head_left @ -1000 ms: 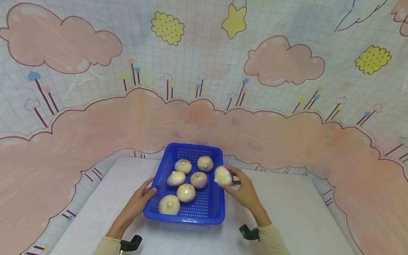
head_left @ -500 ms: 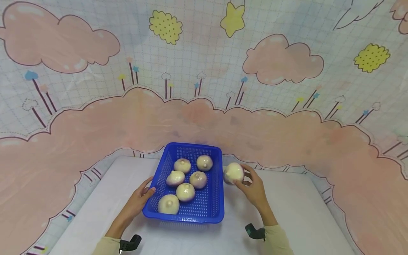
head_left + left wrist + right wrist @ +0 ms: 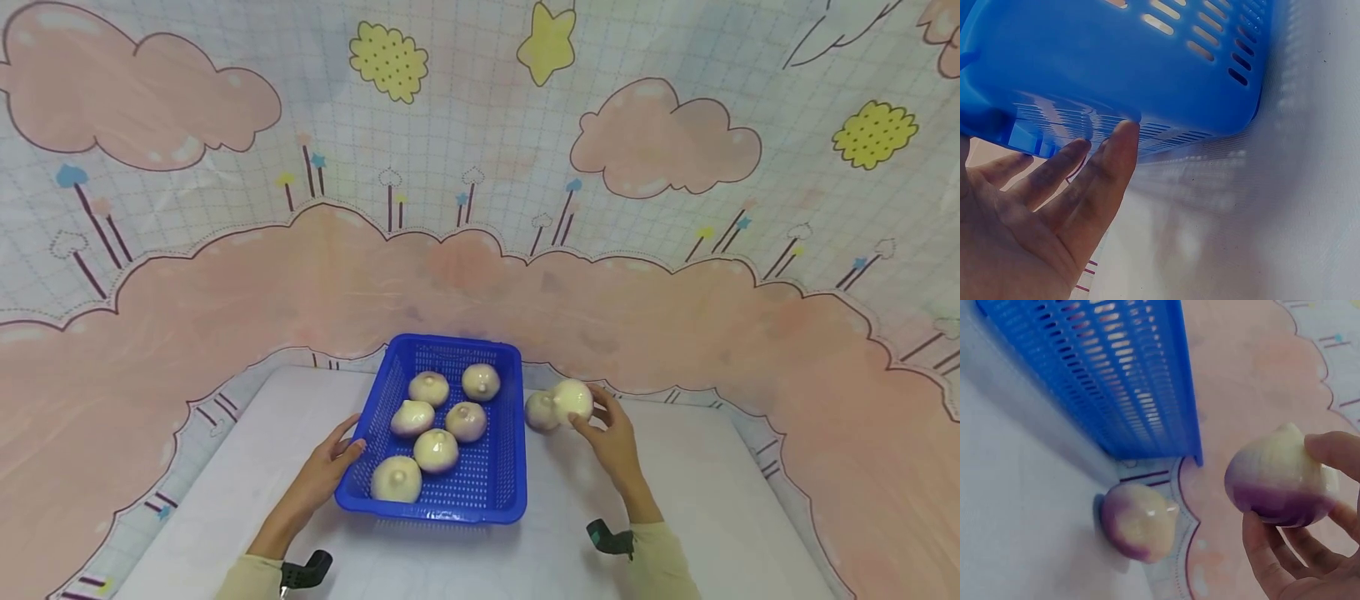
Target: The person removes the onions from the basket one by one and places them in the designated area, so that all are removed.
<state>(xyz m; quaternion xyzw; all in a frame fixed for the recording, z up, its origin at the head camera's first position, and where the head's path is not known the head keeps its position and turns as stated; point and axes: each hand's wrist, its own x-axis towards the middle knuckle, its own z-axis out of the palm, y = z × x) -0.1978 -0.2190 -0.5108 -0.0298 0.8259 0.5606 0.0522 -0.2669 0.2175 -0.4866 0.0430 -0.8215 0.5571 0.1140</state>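
My right hand (image 3: 615,429) grips a white-and-purple onion (image 3: 572,403) between thumb and fingers, right of the blue basket (image 3: 431,514). In the right wrist view the held onion (image 3: 1282,478) is raised, its purple underside showing. Another onion (image 3: 1139,522) rests on the table beside the basket; in the head view the held one partly covers this onion (image 3: 539,412). My left hand (image 3: 322,475) holds the basket's left side, thumb at the rim. In the left wrist view, its fingers (image 3: 1124,147) touch the slatted outer wall. Several onions (image 3: 436,451) lie inside the basket.
The basket stands on a white table (image 3: 675,475). Behind the table hangs a cloth backdrop (image 3: 480,283) printed with clouds and stars. A black wrist device (image 3: 609,538) is strapped near the right sleeve, and a like device (image 3: 307,571) near the left.
My right hand has moved right with its onion, away from the basket's right rim. This has uncovered part of the onion on the table. My left hand has stayed at the basket.
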